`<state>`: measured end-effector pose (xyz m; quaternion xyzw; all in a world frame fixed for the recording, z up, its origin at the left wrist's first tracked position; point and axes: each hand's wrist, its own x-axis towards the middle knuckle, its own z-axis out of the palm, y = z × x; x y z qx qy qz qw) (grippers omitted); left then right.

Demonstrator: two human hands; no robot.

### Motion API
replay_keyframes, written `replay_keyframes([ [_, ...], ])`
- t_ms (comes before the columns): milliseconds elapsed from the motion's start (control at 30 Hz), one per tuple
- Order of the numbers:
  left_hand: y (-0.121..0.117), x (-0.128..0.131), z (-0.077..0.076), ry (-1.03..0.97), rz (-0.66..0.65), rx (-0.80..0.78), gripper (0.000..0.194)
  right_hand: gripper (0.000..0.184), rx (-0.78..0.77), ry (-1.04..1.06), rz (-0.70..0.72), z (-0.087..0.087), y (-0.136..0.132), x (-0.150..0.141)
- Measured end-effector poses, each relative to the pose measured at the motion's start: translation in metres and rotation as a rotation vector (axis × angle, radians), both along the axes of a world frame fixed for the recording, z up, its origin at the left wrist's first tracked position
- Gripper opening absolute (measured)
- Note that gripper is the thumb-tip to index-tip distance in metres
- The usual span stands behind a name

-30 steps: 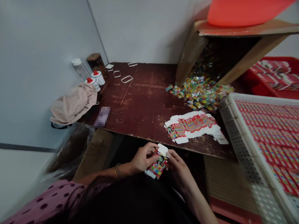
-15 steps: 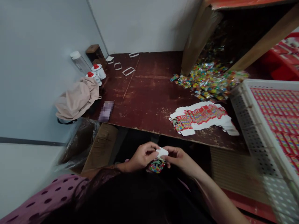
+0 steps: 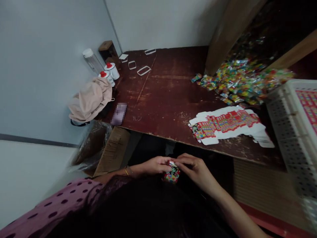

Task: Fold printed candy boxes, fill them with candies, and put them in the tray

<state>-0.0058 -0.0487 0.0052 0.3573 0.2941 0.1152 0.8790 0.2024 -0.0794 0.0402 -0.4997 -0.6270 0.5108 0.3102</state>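
Note:
A small printed carton, red, green and black with colourful circles, is held in front of my body, below the table edge. My left hand grips it from the left, the thumb on its front face. At its top right, the fingers of my right hand are pinched on the upper end, where a bit of white flap shows. Beyond, a fanned row of flat unfolded cartons of similar print lies on the table. The far side of the carton is hidden.
Wrapped candies spill from a wooden-framed bin onto the dark red table. A white perforated crate stands at right. On the left are a pink cloth bag, white lidded mugs, a blurred purple item and a cardboard box.
The white flap that stood up from the carton's top is now mostly folded down. My right hand has shifted to its top edge. The whole view has swung slightly left.

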Motion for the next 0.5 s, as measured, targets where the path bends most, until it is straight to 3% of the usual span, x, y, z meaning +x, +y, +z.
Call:
replay_keyframes([
  [100, -0.001, 0.001, 0.002, 0.014, -0.006, 0.034, 0.053, 0.025, 0.121, -0.067, 0.112, 0.000, -0.010, 0.002],
  [167, -0.001, 0.005, 0.002, 0.038, 0.019, 0.072, 0.051, 0.028, 0.123, -0.054, 0.007, -0.010, -0.020, -0.007],
  [267, 0.008, 0.011, 0.007, 0.069, 0.262, 0.164, 0.043, 0.046, -0.033, 0.187, -0.297, -0.033, -0.028, -0.028],
  [367, 0.029, 0.009, 0.018, 0.117, 0.507, 0.281, 0.039, 0.045, -0.216, 0.352, -0.392, -0.039, -0.017, -0.031],
  [433, 0.044, 0.003, 0.025, 0.164, 0.408, 0.396, 0.037, 0.034, -0.211, 0.290, -0.379, -0.027, -0.002, -0.023],
  [500, 0.056, -0.002, 0.029, 0.163, 0.118, 0.499, 0.034, 0.031, -0.148, 0.202, -0.279, -0.009, 0.014, -0.014],
])
